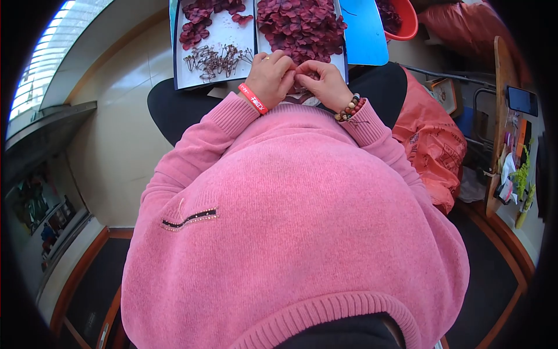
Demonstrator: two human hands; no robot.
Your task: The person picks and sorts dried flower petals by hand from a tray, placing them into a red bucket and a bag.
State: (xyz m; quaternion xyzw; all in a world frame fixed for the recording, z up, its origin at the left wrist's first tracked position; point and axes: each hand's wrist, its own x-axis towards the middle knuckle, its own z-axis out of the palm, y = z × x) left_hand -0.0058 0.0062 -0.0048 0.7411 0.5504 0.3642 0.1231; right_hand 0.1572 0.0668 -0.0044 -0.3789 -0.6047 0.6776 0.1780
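My left hand (pixel 269 78), with a ring and a red wristband, is closed in a pinch just in front of my body. Close against its fingertips, my right hand (pixel 326 85), with bead bracelets at the wrist, is pinched too. Whatever sits between the fingers is small and mostly hidden. Just beyond the hands is a shallow white box (pixel 182 74) with a divider. Dark red fabric petals (pixel 302 29) fill its right compartment. The left compartment holds a few more petals (pixel 195 30) and a heap of thin brown stems (pixel 216 61).
A blue board (pixel 369 35) lies right of the box, beside a red bowl (pixel 408 23) with more dark red petals. Red plastic bags (pixel 433 136) stand at my right. Farther right, a phone (pixel 522 100) rests near a wooden edge (pixel 501 116).
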